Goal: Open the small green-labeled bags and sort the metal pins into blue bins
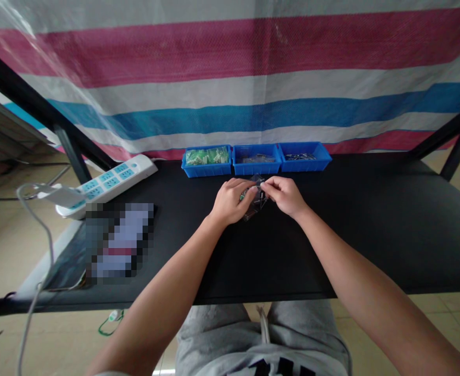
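Makeshift workshop station, its exact trade not determinable: blue bins (pixel 256 168) of small parts (pixel 207 155) stand in a row on a black tabletop (pixel 371 224), with a white power strip (pixel 114 184) at left, striped plastic sheeting (pixel 230 52) behind and a tiled floor (pixel 449 318) below

Saw pink-red, white and blue stripes on the broad plastic sheet (pixel 230 52) in the upper frame; noted blue on three rectangular plastic bins (pixel 256 168) above centre, black on the flat tabletop (pixel 371 224), colourless transparency on the small plastic bag (pixel 249 214) mid-frame.
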`<state>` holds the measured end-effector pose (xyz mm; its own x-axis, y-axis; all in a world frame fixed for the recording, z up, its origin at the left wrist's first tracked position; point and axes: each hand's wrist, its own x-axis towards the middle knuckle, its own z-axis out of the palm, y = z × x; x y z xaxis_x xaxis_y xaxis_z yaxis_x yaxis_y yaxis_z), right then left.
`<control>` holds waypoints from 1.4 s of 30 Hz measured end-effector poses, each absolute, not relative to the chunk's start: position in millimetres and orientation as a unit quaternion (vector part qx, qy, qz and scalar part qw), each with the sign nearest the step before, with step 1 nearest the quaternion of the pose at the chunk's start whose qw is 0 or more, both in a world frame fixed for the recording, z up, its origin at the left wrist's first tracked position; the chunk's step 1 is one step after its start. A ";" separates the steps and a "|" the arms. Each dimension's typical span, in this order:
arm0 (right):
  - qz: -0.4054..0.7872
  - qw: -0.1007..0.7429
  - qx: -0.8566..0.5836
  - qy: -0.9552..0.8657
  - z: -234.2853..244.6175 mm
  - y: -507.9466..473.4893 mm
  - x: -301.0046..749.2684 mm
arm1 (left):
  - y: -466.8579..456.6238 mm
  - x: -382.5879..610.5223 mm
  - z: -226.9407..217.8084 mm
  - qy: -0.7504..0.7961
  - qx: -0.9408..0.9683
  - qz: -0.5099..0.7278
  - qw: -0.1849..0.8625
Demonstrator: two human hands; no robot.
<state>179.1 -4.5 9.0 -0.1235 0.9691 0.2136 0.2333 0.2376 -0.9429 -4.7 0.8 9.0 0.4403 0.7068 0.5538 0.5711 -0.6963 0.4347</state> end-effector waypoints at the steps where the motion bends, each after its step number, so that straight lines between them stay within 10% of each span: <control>1: 0.402 0.467 -0.468 -0.634 8.8 -4.6 178.8 | 1.1 -4.3 9.2 0.388 0.840 0.368 0.090; 23: 0.455 0.429 -0.471 -0.622 4.3 0.2 182.9 | 6.8 -4.4 0.9 0.402 0.810 0.418 0.090; 42: 0.505 0.674 -0.475 -0.254 3.1 32.4 248.7 | 8.6 -5.4 -1.6 0.446 0.784 0.411 0.132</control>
<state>248.7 32.4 3.1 0.3602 0.9227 -0.1373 -0.4390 0.0378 -0.8977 -5.4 8.6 -1.6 0.2641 0.8078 0.5269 0.5911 -0.5673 0.5734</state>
